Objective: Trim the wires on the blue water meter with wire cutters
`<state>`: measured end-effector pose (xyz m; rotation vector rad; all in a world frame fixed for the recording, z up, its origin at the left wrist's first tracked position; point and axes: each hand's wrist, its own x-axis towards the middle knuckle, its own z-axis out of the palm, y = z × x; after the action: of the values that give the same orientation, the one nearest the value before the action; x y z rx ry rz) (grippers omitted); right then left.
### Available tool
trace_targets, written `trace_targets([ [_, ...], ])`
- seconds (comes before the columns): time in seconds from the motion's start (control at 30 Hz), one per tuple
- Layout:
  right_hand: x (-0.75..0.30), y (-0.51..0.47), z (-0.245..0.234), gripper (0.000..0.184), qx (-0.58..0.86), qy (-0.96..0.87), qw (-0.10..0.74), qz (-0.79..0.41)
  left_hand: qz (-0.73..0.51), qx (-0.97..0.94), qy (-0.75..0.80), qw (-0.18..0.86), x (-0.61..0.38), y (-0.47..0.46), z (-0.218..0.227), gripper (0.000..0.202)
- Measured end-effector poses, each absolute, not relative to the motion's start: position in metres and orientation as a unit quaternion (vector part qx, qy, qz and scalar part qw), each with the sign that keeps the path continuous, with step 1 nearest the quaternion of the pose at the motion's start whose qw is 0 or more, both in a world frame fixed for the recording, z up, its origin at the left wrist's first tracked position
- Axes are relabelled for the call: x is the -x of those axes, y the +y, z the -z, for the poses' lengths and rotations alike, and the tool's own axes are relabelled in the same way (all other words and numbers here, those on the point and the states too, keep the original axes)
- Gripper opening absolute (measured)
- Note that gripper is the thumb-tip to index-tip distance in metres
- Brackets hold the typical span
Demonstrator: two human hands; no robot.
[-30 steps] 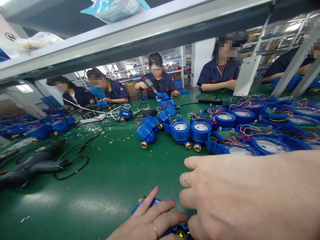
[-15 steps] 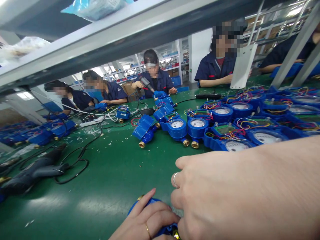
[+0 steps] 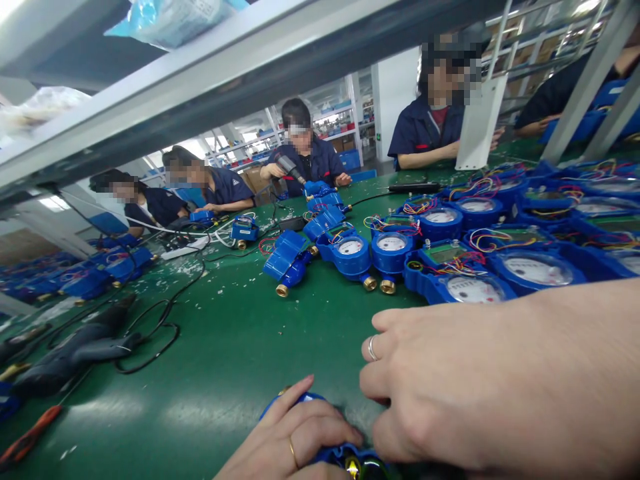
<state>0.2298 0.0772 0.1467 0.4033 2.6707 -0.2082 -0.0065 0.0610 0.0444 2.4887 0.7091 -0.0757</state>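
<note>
A blue water meter lies at the bottom edge, mostly covered by my fingers and cut off by the frame. My left hand is wrapped over it, with the index finger stretched along its far side. Inside the meter's open housing a shiny yellow part shows. Just right of it, my right hand is closed, its fingers curled down near the housing; whatever they may hold is hidden. Beyond my hands stand more blue water meters with white dials, brass ends and loose coloured wires.
Dark power tools with black cables and an orange-handled screwdriver lie at left on the green table. A shelf beam slants overhead. Several co-workers sit across; one person holds a power tool over a meter.
My right hand has shifted slightly right, uncovering more of the open housing. My left hand keeps its grip. With a small view shift, the orange-handled screwdriver now shows at lower left.
</note>
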Motion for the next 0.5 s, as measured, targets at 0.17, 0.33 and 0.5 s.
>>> trace_targets([
  [0.17,-0.233,0.081,-0.146,0.032,-0.161,0.952,0.236,0.11,-0.081,-0.92,0.239,0.301,0.021,0.062,-0.014,0.026],
  [0.33,-0.238,0.083,-0.141,0.037,-0.177,0.944,0.225,0.165,-0.154,-0.954,0.16,0.203,0.025,0.061,-0.005,0.008],
  [0.5,-0.246,0.077,-0.133,0.04,-0.185,0.952,0.19,0.156,-0.174,-0.956,0.146,0.187,0.025,0.061,-0.004,0.02],
])
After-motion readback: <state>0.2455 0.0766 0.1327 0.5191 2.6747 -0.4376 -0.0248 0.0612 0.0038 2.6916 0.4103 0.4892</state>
